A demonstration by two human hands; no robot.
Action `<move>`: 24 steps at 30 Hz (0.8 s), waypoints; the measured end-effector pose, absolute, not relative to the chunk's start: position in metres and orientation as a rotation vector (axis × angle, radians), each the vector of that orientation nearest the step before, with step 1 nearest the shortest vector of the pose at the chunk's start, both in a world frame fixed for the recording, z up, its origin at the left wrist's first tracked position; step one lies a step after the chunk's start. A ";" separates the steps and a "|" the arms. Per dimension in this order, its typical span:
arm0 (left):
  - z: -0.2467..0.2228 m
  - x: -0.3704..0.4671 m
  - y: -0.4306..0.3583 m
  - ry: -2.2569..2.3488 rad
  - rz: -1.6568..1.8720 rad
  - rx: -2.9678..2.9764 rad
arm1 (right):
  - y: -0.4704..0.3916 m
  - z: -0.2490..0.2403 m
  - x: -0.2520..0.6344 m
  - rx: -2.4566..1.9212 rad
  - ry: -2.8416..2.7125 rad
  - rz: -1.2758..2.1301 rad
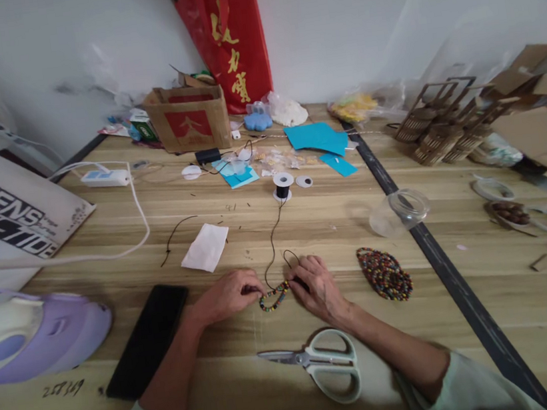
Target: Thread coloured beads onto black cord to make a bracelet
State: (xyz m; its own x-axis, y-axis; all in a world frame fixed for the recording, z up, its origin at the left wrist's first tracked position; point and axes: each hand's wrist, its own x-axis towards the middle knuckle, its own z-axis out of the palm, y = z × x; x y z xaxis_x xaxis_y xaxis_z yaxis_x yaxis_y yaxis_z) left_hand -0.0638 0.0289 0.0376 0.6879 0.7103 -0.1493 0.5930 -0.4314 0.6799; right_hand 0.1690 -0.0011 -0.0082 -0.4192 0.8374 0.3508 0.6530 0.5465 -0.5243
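I have my right grip point(318, 286) pinching one end of the beaded strand point(269, 308), my left grip point(235, 293) narrow at its other end, and from out here I judge that snagging the black cord point(273, 245) ahead, leading to its spool point(283, 187), could tug beads loose.

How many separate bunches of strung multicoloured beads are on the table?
2: a small loop between the left hand and right hand, and a coiled pile right of them. The box could hide more.
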 end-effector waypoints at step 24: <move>0.041 -0.059 0.026 1.064 0.189 2.097 | -0.001 -0.007 0.169 -1.208 -2.210 0.412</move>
State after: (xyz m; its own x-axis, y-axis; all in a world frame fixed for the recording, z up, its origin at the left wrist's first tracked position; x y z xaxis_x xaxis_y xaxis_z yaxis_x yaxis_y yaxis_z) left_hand -0.0588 0.0263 0.0412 0.6416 0.7414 -0.1966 0.6286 -0.3614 0.6887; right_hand 0.1689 -0.0014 -0.0072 -0.4210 0.8405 0.3411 0.6610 0.5418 -0.5191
